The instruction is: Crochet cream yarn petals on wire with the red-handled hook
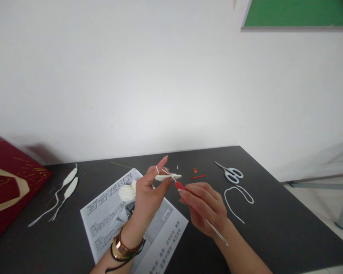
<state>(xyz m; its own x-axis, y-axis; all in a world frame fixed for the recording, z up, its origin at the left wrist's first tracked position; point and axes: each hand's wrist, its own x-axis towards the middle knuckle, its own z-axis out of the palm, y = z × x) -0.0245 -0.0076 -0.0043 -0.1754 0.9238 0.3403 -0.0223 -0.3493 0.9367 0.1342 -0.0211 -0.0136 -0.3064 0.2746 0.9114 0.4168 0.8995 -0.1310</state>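
Observation:
My left hand [150,190] pinches a small white crocheted piece [167,177] between thumb and fingers. White yarn loops round its raised index finger. In my right hand [207,205] is a crochet hook [179,185] with a red grip, its metal shaft sticking out behind the palm. The hook's front end meets the crocheted piece; its tip is too small to make out. A ball of white yarn [127,193] lies just left of my left hand, on a printed sheet [171,232] with a large Chinese heading.
Scissors [231,174] and a loose piece of white yarn [228,205] lie on the black table [288,228] at right. Behind my right hand are an orange stitch marker [195,170] and a red needle [198,177]. Two white crocheted petals [71,187] lie left, beside a red bag [14,182].

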